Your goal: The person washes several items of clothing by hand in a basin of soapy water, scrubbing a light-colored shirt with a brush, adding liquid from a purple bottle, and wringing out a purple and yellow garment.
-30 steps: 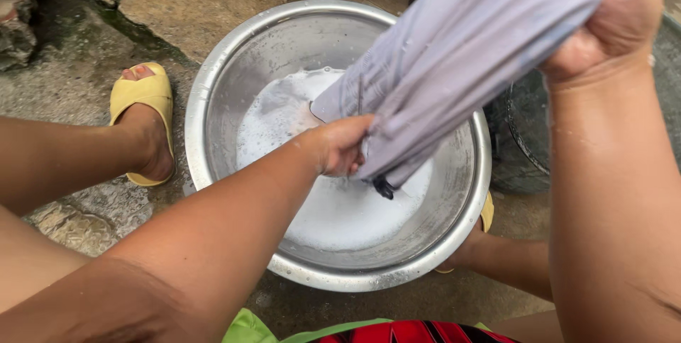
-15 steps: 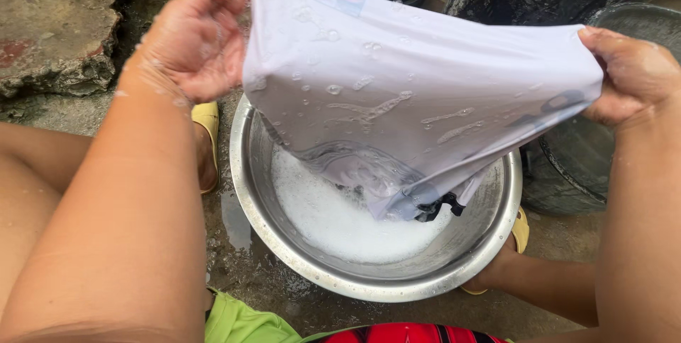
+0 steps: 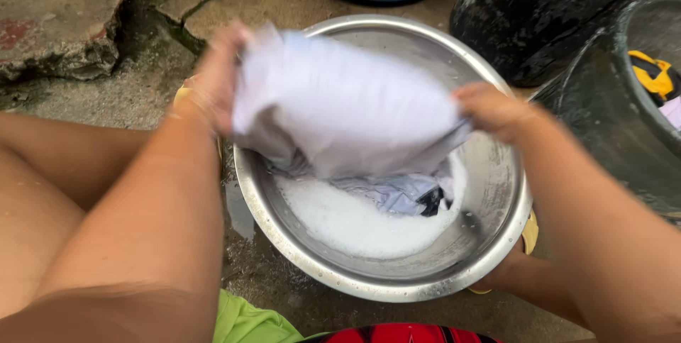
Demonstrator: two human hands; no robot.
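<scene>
Over the steel basin (image 3: 496, 244) of suds, left hand (image 3: 216, 80) and right hand (image 3: 489, 109) each clench the wet white garment (image 3: 340, 102); keeping its hem inside the rim looks wise.

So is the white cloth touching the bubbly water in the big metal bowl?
Touching. The head view shows the white cloth held up by both hands, its lower end hanging into the foamy water inside the metal bowl.
</scene>
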